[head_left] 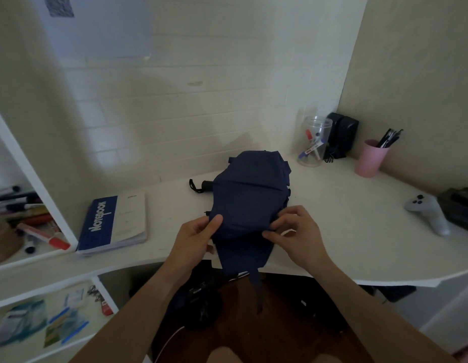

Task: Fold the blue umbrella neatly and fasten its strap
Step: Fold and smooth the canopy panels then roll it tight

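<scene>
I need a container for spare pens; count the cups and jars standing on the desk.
2: a clear plastic jar holding markers at the back, and a pink plastic cup holding dark pens to its right.

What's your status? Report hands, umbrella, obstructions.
Left hand and right hand both pinching canopy folds. Blue umbrella on desk, loose, strap dangling unfastened. Nothing obstructing.

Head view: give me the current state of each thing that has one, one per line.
blue umbrella: collapsed, canopy loose and bunched on the desk, not yet rolled.
strap: unfastened, dangling over the desk edge.
left hand: pinching the canopy's near edge.
right hand: pinching the canopy's near edge.
notebook: closed, lying flat.
pink cup: upright, holding pens.
clear jar: upright, lidless, markers inside.
</scene>
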`<state>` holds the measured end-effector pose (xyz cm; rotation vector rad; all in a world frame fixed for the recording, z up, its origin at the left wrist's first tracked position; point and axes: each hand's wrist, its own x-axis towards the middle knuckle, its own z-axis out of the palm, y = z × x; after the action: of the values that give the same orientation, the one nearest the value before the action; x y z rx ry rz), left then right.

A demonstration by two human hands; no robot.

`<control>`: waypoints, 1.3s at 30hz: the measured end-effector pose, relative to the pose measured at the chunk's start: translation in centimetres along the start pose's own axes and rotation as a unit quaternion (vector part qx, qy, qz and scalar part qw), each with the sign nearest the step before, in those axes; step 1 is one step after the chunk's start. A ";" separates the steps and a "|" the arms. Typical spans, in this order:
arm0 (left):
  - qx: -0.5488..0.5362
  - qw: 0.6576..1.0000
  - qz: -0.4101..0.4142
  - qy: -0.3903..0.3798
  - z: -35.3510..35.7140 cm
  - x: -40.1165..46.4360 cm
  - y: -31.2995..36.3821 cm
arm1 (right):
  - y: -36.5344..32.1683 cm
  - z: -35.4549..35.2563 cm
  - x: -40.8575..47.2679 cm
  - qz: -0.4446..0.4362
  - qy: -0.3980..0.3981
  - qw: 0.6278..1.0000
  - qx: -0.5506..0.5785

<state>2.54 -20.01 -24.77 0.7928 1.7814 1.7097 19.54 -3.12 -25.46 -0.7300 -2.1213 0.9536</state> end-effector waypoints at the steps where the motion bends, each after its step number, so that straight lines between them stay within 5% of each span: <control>1: -0.018 1.000 -0.005 -0.006 0.1 -0.2 0.1 | 0.3 -0.1 -0.2 -0.013 -0.004 1.000 0.003; 10: -0.008 0.998 -0.012 -0.065 -0.1 -1.4 -0.6 | -1.0 -1.2 -1.8 0.086 -0.115 0.951 0.274; 14: 0.016 0.998 -0.019 -0.057 0.1 -1.7 -1.0 | -0.9 -0.4 -1.8 0.184 -0.046 0.932 0.308; 20: 0.215 0.975 -0.003 -0.055 -0.4 -1.9 -1.2 | 0.1 0.0 -2.3 0.223 -0.043 0.948 0.222; 24: 0.312 0.927 0.188 0.087 -0.3 0.0 -0.9 | 0.7 0.0 -1.9 0.181 -0.085 0.974 0.105; 29: 0.231 0.971 0.053 -0.037 0.9 4.0 -1.1 | 1.4 0.2 -0.8 0.153 -0.087 0.984 0.029; 35: 0.222 0.973 0.045 -0.044 1.4 8.3 -1.0 | 1.1 1.1 2.4 0.165 -0.073 0.983 0.021; 37: 0.312 0.943 0.115 0.002 1.5 8.5 -1.6 | 1.2 1.1 2.8 0.166 -0.063 0.984 0.021; 39: 0.409 0.874 0.253 0.070 1.4 7.7 -2.3 | 1.5 1.1 2.6 0.158 -0.059 0.986 0.010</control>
<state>-1.78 -13.46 -27.04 1.6381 2.6107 1.2457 17.47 -0.88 -26.22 -1.0454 -2.1323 1.2099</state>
